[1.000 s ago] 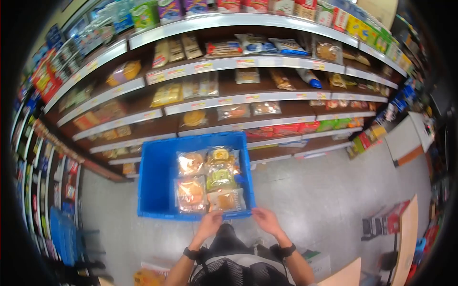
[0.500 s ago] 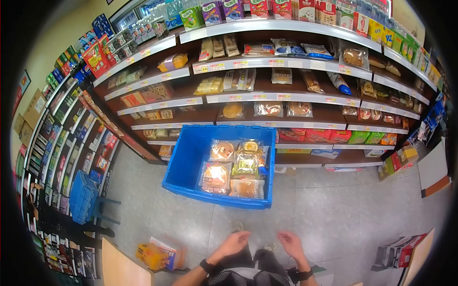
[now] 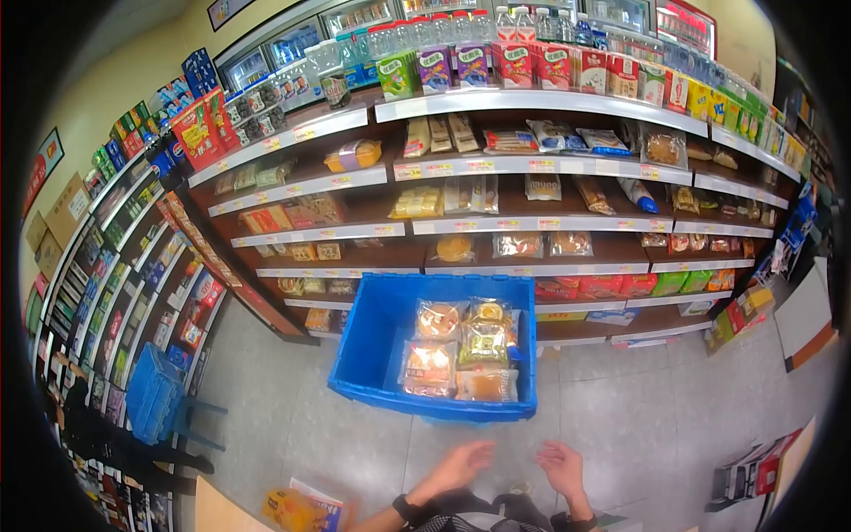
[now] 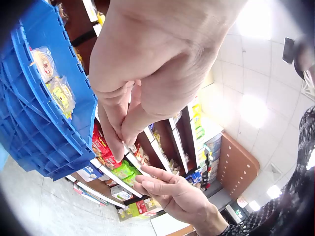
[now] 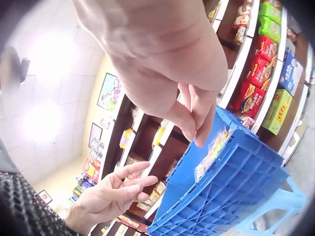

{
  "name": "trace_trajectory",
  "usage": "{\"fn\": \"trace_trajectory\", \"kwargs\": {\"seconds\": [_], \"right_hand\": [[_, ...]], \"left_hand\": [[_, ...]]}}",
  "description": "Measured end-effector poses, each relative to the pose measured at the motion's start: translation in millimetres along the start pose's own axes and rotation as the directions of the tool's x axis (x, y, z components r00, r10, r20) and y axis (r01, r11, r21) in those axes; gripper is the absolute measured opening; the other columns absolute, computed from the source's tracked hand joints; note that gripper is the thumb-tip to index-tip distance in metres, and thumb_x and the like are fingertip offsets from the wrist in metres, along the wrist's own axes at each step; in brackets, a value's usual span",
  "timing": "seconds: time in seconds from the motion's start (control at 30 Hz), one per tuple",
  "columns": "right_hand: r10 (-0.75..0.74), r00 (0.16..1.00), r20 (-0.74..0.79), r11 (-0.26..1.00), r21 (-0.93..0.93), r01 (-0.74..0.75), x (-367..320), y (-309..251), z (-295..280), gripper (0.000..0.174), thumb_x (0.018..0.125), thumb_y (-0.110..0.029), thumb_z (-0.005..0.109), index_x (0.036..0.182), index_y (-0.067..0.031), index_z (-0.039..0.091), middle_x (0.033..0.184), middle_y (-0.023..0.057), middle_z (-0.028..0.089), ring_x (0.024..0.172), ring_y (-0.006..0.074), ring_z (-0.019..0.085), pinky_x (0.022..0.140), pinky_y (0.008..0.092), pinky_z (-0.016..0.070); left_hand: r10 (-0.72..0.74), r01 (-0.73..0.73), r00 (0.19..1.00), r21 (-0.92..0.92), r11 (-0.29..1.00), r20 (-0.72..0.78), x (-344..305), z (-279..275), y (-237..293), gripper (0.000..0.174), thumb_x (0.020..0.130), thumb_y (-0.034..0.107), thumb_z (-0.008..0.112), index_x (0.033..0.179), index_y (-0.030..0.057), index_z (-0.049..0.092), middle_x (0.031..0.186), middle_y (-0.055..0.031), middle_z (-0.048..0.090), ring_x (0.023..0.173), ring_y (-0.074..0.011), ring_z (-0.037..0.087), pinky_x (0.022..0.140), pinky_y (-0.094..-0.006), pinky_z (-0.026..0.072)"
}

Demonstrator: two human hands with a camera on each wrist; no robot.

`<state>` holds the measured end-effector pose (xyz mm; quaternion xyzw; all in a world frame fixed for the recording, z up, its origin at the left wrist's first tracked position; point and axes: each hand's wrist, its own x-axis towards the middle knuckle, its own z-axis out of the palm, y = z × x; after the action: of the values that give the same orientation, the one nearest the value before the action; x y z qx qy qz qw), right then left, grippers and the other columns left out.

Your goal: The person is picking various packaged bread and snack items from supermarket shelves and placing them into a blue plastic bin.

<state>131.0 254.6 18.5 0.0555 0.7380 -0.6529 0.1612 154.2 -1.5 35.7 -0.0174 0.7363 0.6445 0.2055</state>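
Observation:
My left hand [image 3: 463, 465] and right hand [image 3: 562, 470] hover apart in front of the blue crate [image 3: 355, 355], holding nothing. In both wrist views the fingers are loosely bent, with thumb and fingertips close together. Inside the crate, on its right side, lie several bagged bakery items: a round bun pack [image 3: 438, 319], another pack [image 3: 429, 365] nearer me, a green-wrapped pack [image 3: 485, 341] and a brown bread pack [image 3: 487, 386]. The crate's left part shows bare blue wall. A light-blue plastic stool [image 5: 278, 209] stands under the crate in the right wrist view.
A long shelf unit [image 3: 532, 226] with packaged breads stands right behind the crate. At left are another blue crate on a stool [image 3: 155, 399] and a person in dark clothes [image 3: 115, 443]. A yellow bag [image 3: 297, 510] and a table edge [image 3: 226, 510] lie near front left.
My hands have come off the crate's near rim and now hang free in front of it. The head view has tilted up and swung left. The packs inside the crate keep their places.

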Motion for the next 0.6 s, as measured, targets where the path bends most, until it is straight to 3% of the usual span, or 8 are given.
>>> {"fn": "trace_trajectory", "kwargs": {"seconds": [0.13,0.37,0.53,0.6], "right_hand": [[0.018,0.997,-0.070,0.998,-0.066,-0.023,1.3,-29.1,32.6,0.045,0.075,0.001,0.075,0.116,0.0065,0.056,0.091,0.0166,0.070,0.086,0.0194,0.070,0.074,0.0267,0.0560],[0.048,0.998,-0.047,0.991,-0.124,-0.053,6.8,-46.3,83.7,0.047,0.075,-0.003,0.077,0.116,0.0070,0.057,0.092,0.0162,0.070,0.085,0.0191,0.070,0.073,0.0272,0.0560],[-0.048,0.998,-0.049,0.998,0.046,0.050,3.6,-34.2,117.6,0.033,0.083,0.009,0.062,0.116,0.0075,0.056,0.107,0.0156,0.066,0.097,0.0205,0.067,0.082,0.0279,0.0545],[-0.078,0.996,-0.053,0.997,0.010,0.079,1.8,-30.6,123.0,0.033,0.083,0.011,0.058,0.116,0.0071,0.056,0.108,0.0151,0.065,0.099,0.0209,0.067,0.084,0.0281,0.0541]], "left_hand": [[0.012,-0.015,0.999,0.074,0.997,0.036,-4.6,-25.5,1.8,0.048,0.086,0.000,0.064,0.131,0.0055,0.050,0.109,-0.0106,0.068,0.090,-0.0166,0.069,0.079,-0.0296,0.0547],[-0.008,0.005,1.000,0.105,0.994,0.026,-13.7,-59.8,8.0,0.057,0.078,0.012,0.077,0.129,0.0051,0.054,0.092,-0.0056,0.070,0.070,-0.0116,0.067,0.065,-0.0256,0.0531],[-0.045,0.040,0.998,0.098,0.994,0.051,-18.2,-82.9,19.3,0.060,0.076,0.017,0.080,0.127,0.0026,0.055,0.085,-0.0041,0.070,0.065,-0.0106,0.066,0.061,-0.0235,0.0515],[-0.059,0.054,0.996,0.073,0.996,0.068,-19.1,-87.5,18.6,0.057,0.077,0.017,0.079,0.126,0.0015,0.055,0.089,-0.0060,0.071,0.064,-0.0104,0.066,0.061,-0.0237,0.0515]]}}
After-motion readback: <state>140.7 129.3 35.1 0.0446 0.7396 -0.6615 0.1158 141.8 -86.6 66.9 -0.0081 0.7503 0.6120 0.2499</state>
